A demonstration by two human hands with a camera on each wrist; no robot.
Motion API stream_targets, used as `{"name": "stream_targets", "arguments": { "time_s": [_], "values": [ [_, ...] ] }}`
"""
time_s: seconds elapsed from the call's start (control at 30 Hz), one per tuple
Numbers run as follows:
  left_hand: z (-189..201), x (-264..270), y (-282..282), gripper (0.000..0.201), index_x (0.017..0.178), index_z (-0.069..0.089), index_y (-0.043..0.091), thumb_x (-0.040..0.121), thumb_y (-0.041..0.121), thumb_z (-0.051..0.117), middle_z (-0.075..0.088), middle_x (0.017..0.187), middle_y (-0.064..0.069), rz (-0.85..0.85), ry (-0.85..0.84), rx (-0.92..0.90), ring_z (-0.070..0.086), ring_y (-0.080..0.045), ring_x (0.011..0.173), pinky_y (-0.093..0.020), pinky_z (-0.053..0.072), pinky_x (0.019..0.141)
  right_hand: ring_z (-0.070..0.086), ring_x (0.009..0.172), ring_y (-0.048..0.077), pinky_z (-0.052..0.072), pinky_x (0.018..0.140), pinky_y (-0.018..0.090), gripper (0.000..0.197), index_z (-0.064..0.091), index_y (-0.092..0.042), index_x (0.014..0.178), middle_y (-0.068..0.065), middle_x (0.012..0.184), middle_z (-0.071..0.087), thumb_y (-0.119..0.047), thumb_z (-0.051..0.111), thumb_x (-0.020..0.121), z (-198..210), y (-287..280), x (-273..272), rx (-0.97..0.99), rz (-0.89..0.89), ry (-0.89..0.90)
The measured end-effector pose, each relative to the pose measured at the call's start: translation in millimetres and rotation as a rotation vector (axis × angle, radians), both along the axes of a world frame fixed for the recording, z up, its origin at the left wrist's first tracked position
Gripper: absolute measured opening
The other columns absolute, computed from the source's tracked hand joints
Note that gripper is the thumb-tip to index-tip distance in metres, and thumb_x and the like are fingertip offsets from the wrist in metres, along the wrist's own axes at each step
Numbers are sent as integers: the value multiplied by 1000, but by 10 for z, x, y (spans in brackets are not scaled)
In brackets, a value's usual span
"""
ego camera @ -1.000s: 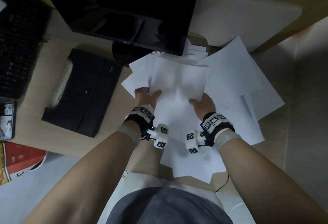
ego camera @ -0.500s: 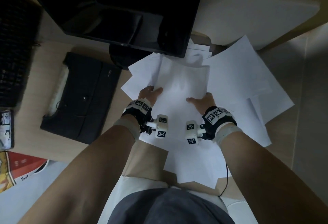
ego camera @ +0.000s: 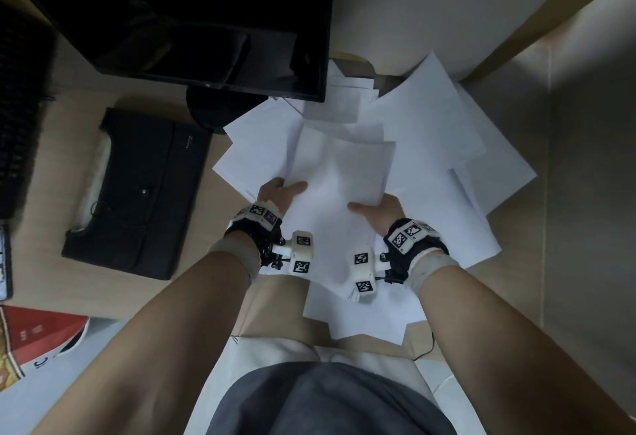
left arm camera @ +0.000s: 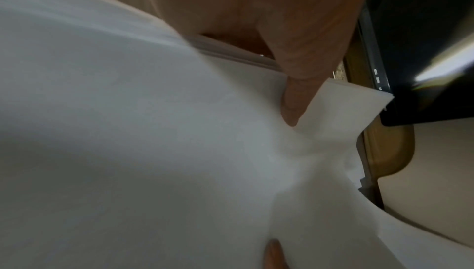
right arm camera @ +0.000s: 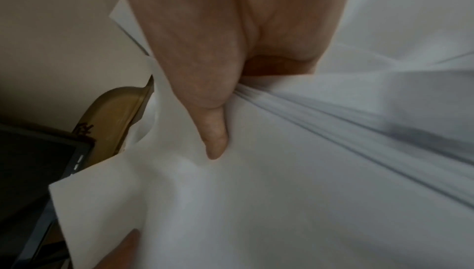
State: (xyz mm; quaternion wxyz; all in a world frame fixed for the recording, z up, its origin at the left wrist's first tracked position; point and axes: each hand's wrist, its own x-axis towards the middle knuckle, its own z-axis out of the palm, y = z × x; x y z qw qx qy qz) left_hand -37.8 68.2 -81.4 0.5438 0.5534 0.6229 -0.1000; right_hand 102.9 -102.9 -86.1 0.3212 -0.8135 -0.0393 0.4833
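Observation:
A thin stack of white paper sheets [ego camera: 339, 186] is held above the desk between both hands. My left hand [ego camera: 280, 192] grips its left edge, thumb on top and fingers underneath. My right hand [ego camera: 377, 209] grips the right edge the same way. In the left wrist view the left hand [left arm camera: 292, 99] presses its thumb into the stack [left arm camera: 153, 151], which buckles around it. The right wrist view shows the right hand [right arm camera: 212, 137] with its thumb on the stack [right arm camera: 282, 192] and the layered sheet edges beside it. More loose sheets [ego camera: 440, 131] lie fanned out underneath.
A black monitor [ego camera: 192, 11] stands at the back, its round base at the papers' far left. A black pouch [ego camera: 137, 190] lies on the wooden desk [ego camera: 48, 166] to the left. A keyboard [ego camera: 17, 118] sits far left. A white board [ego camera: 430, 4] lies behind the papers.
Both hands have kept their grip on the stack and shifted slightly away from me. The top sheets now sit more askew and the stack bends more in the middle.

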Motion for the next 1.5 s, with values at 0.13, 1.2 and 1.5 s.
{"name": "stream_targets", "arguments": {
  "time_s": [0.13, 1.2, 1.5],
  "values": [
    [86, 41, -297, 48, 121, 55, 3, 84, 28, 72, 63, 109, -11, -12, -22, 84, 57, -25, 91, -30, 43, 79, 61, 88, 25, 46, 77, 29, 39, 66, -4, 112, 7, 98, 67, -23, 79, 80, -10, -335, -44, 30, -126, 36],
    [122, 1081, -193, 41, 118, 56, -6, 92, 25, 61, 62, 116, -18, -328, -3, 181, 58, -31, 109, -28, 39, 80, 67, 96, 21, 56, 86, 37, 70, 51, -19, 129, 4, 110, 68, -9, 85, 69, -93, -229, 916, 268, -594, 84],
    [284, 1040, -297, 43, 121, 55, -5, 91, 26, 62, 62, 115, -18, -209, -54, 212, 58, -33, 108, -30, 42, 82, 69, 81, 11, 54, 75, 25, 13, 67, -22, 87, -6, 89, 72, -17, 78, 81, 312, -261, 882, 377, -467, -21]
  ]
}}
